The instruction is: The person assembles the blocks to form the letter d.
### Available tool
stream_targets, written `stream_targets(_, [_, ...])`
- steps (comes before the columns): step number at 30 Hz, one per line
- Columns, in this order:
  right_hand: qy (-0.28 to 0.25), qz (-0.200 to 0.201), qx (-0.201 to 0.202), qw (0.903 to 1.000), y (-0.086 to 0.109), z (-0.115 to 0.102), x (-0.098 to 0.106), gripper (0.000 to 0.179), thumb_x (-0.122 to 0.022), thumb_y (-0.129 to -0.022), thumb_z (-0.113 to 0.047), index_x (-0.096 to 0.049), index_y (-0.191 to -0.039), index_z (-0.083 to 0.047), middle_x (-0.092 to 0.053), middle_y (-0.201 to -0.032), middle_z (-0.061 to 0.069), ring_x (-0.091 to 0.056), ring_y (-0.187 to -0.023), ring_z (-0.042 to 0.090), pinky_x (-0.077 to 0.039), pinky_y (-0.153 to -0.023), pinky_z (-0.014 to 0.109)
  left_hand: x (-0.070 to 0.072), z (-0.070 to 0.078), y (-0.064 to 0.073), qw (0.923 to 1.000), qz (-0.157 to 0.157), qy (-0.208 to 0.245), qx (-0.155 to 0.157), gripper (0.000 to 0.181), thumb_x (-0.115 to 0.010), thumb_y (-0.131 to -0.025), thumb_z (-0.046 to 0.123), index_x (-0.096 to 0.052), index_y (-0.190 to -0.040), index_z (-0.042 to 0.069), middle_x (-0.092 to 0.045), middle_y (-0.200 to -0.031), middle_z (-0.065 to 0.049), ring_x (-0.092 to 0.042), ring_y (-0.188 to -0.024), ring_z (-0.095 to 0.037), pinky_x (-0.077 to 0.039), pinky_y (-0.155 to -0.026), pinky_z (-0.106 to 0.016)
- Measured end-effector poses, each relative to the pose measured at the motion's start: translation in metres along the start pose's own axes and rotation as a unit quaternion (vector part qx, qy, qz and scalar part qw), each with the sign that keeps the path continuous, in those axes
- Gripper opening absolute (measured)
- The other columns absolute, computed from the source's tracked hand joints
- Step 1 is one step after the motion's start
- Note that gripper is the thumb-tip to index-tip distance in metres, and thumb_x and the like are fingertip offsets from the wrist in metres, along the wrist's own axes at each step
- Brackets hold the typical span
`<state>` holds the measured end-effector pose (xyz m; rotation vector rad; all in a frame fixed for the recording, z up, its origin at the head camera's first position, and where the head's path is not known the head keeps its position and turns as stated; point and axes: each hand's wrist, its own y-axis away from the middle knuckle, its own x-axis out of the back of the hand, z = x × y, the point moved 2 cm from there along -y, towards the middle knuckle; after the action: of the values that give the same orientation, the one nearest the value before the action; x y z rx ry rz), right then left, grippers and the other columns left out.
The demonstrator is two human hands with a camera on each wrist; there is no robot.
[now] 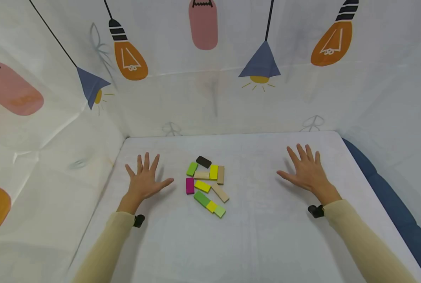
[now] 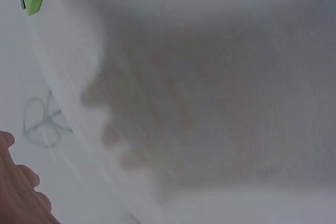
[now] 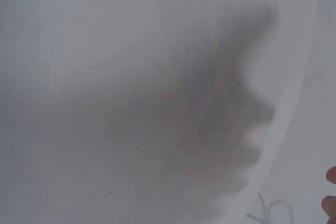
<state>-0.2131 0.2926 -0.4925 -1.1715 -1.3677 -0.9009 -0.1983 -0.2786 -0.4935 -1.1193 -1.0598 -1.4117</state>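
My left hand (image 1: 144, 184) is spread with straight fingers above the white table, left of a loose group of small blocks. My right hand (image 1: 306, 173), likewise spread and holding nothing, hovers farther off to the right. The group has a black block (image 1: 204, 161) at its far end and a magenta block (image 1: 190, 186) on the side nearest my left hand. Green blocks (image 1: 202, 199), yellow blocks (image 1: 202, 186) and plain wooden blocks (image 1: 220, 193) lie flat around them. In the left wrist view, fingers (image 2: 21, 187) show at the lower left; fingertips (image 3: 329, 205) edge into the right wrist view.
A white table (image 1: 267, 243) carries the blocks. Behind it and to the left hangs a white curtain (image 1: 168, 98) printed with lamps and bulbs. Dark blue padded material (image 1: 383, 188) runs along the right table edge. Each wrist wears a small black camera (image 1: 315, 211).
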Motion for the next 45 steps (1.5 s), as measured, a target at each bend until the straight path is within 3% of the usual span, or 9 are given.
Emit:
stream_targets(8, [-0.037, 0.012, 0.015, 0.9991, -0.009, -0.012, -0.005, 0.096, -0.064, -0.091, -0.064, -0.033, -0.159, -0.005, -0.026, -0.162, 0.033, -0.018, -0.150, 0.058, -0.014, -0.116, 0.077, 0.001, 0.029, 0.002, 0.9997, 0.016, 0.004, -0.018, 0.109, -0.055, -0.086, 0.078, -0.016, -0.166, 0.016, -0.003, -0.172, -0.023, 0.002, -0.157, -0.051, 0.012, -0.110, -0.083])
stream_targets(17, [-0.109, -0.012, 0.022, 0.9938, -0.022, -0.031, -0.017, 0.091, -0.069, -0.093, -0.052, -0.031, -0.159, -0.002, -0.025, -0.163, 0.032, -0.019, -0.151, 0.056, -0.020, -0.120, 0.068, -0.007, 0.065, 0.009, 0.9978, 0.044, 0.029, -0.041, 0.103, -0.060, -0.086, 0.073, -0.024, -0.165, 0.016, -0.012, -0.172, -0.021, -0.002, -0.157, -0.049, 0.001, -0.116, -0.080])
stream_targets(21, [-0.130, -0.017, 0.033, 0.9909, -0.028, -0.044, -0.022, 0.090, -0.071, -0.092, -0.049, -0.032, -0.159, -0.003, -0.026, -0.164, 0.030, -0.021, -0.151, 0.054, -0.024, -0.119, 0.068, -0.008, 0.084, 0.013, 0.9950, 0.067, 0.047, -0.058, 0.100, -0.065, -0.086, 0.069, -0.031, -0.162, 0.015, -0.023, -0.169, -0.021, -0.018, -0.155, -0.048, -0.018, -0.118, -0.075])
stream_targets(25, [-0.144, -0.021, 0.050, 0.9881, -0.032, -0.058, -0.027, 0.090, -0.073, -0.091, -0.047, -0.033, -0.159, -0.003, -0.027, -0.164, 0.029, -0.023, -0.151, 0.052, -0.026, -0.119, 0.067, -0.015, 0.102, 0.019, 0.9923, 0.083, 0.055, -0.073, 0.095, -0.067, -0.085, 0.066, -0.037, -0.160, 0.015, -0.039, -0.162, -0.019, -0.042, -0.145, -0.043, -0.042, -0.108, -0.068])
stream_targets(30, [-0.150, -0.023, 0.073, 0.9858, -0.036, -0.075, -0.036, 0.092, -0.074, -0.090, -0.047, -0.032, -0.159, -0.003, -0.027, -0.163, 0.029, -0.026, -0.150, 0.051, -0.029, -0.119, 0.064, -0.025, 0.128, 0.026, 0.9860, 0.105, 0.085, -0.098, 0.092, -0.072, -0.083, 0.064, -0.044, -0.155, 0.014, -0.053, -0.150, -0.017, -0.055, -0.130, -0.039, -0.050, -0.100, -0.061])
stream_targets(39, [-0.166, -0.034, 0.107, 0.9797, -0.042, -0.102, -0.045, 0.093, -0.075, -0.090, -0.047, -0.032, -0.160, -0.004, -0.028, -0.163, 0.028, -0.030, -0.149, 0.049, -0.033, -0.118, 0.064, -0.049, 0.179, 0.047, 0.9795, 0.077, 0.116, -0.146, 0.096, -0.070, -0.081, 0.072, -0.045, -0.155, 0.016, -0.057, -0.143, -0.013, -0.063, -0.120, -0.030, -0.059, -0.091, -0.045])
stream_targets(45, [-0.166, -0.035, 0.133, 0.9765, -0.042, -0.116, -0.049, 0.092, -0.077, -0.089, -0.044, -0.034, -0.159, -0.005, -0.030, -0.162, 0.028, -0.033, -0.148, 0.049, -0.035, -0.116, 0.064, -0.064, 0.199, 0.058, 0.9732, 0.040, 0.152, -0.168, 0.098, -0.071, -0.082, 0.072, -0.039, -0.158, 0.018, -0.053, -0.147, -0.008, -0.067, -0.111, -0.020, -0.061, -0.086, -0.036])
